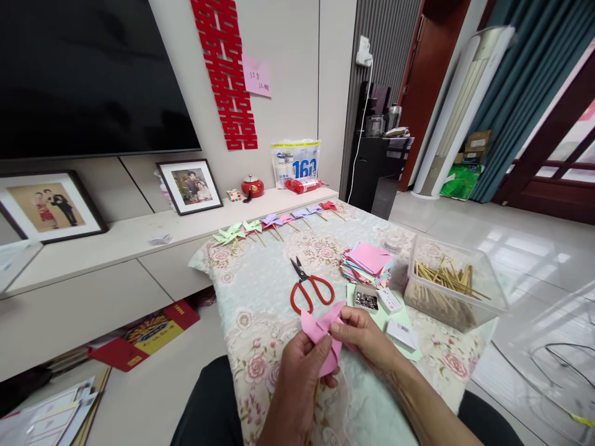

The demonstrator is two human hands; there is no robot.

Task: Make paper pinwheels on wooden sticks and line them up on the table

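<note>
A pink paper piece [320, 337] is being held between both hands in the lower middle of the frame. The left hand [297, 371] is being closed on its lower part from below, thumb pressed onto the paper; the right hand [365, 334] is being pinched onto its right side, near the centre where the folded points are being gathered. The paper's long axis is being kept roughly upright in the frame, tilted slightly to the right, so that its upper tips are being pointed toward the red scissors [309, 290] lying just above it on the flowered bench [260, 297]. To the right of the hands, a small open box of pins [365, 300] is being kept near, nearer the right hand than the left. Farther up and right, a stack of coloured paper squares [367, 261] and a clear tub of wooden sticks [453, 282] are being kept. Along the bench's far edge a row of finished pinwheels [274, 223] is being laid out.
</note>
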